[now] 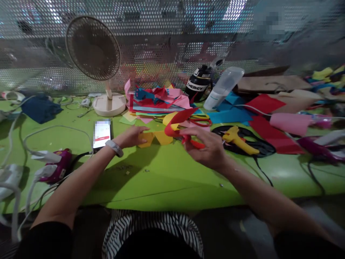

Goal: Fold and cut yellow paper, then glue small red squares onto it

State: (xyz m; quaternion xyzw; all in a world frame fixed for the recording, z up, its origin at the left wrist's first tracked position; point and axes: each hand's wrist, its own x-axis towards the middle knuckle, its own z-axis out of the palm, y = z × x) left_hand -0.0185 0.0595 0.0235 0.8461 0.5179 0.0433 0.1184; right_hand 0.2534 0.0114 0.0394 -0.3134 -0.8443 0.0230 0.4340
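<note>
My left hand [132, 136] reaches over the green table with its fingertips closed on the edge of a yellow piece [146, 139] of felt-like sheet. Another yellow piece [164, 137] lies just right of it, close to the scissor blades. In my right hand [206, 147] are scissors with red handles [198, 144], the fingers wrapped about the loops. A curled red and yellow strip [176, 122] stands up at the fingertips of that hand; whether the fingers pinch it is unclear. The blades are mostly hidden.
A phone [102, 133] lies by my left wrist, near a fan [109, 104] and a purple power strip [60, 165]. Behind my hands is a pile of coloured sheets [161, 100]. To the right are a yellow glue gun [239, 141], a black bottle [198, 84] and a clear bottle [225, 88].
</note>
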